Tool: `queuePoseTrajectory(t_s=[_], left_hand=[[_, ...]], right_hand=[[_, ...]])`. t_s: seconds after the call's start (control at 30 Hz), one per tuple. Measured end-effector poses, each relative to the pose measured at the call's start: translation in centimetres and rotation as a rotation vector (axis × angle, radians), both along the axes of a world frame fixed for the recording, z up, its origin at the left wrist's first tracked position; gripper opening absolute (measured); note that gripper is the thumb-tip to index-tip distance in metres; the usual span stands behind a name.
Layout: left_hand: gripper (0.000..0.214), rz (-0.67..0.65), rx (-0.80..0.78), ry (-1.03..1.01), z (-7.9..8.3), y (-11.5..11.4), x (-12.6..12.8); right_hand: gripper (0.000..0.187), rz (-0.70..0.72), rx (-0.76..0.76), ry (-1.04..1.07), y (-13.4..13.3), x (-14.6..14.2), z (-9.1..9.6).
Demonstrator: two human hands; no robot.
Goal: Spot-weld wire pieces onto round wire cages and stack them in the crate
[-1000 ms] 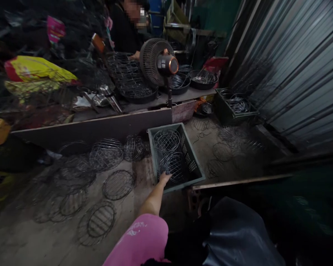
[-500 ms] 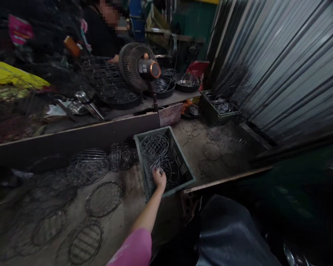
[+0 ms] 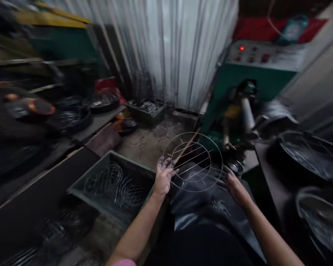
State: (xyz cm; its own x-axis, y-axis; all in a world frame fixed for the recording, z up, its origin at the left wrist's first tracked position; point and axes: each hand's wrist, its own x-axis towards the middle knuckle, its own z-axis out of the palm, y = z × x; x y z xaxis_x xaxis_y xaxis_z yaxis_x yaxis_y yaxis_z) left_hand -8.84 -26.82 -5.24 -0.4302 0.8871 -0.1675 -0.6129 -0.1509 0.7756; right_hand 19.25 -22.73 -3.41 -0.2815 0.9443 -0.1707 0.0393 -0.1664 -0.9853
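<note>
Both hands hold a round wire grille (image 3: 192, 162) up in front of the person, just right of centre in the head view. The grille is a thin outer ring with a smaller ring inside it and straight cross wires, tilted so its face turns toward the camera. The left hand (image 3: 163, 177) grips the rim at about 9 o'clock, fingers curled over the wire. The right hand (image 3: 233, 183) meets the rim at about 4 o'clock with fingers spread wide; motion blur makes it hard to say whether it truly clasps the wire or only steadies it.

Below the grille, at 6 o'clock, lies dark glossy sheeting (image 3: 199, 207) over the person's lap. At 8 o'clock from the grille stands a grey-green plastic crate (image 3: 100, 173), just beside the left forearm, with more wire grilles (image 3: 113, 183) lying inside it. At 1 o'clock stands a green machine (image 3: 238, 85) with a control panel (image 3: 262, 55) showing a red light. At 3 o'clock, well apart from the hands, are dark round basins (image 3: 308, 155) with wire parts in them. At 11 o'clock a corrugated metal wall (image 3: 169, 48) rises behind a dark tray of wire pieces (image 3: 145, 109) on the floor.
</note>
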Motion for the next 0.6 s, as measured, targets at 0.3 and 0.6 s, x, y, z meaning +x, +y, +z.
queuePoseTrajectory(t_s=[0.3, 0.6], left_hand=[[0.039, -0.368, -0.042, 0.236, 1.9, 1.6, 5.8], [0.032, -0.352, 0.072, 0.186, -3.2, 5.1, 9.1]], right_hand=[[0.047, -0.304, -0.125, 0.182, -1.5, 4.7, 1.3], [0.051, -0.3, -0.148, 0.384, -0.5, 7.6, -3.3]])
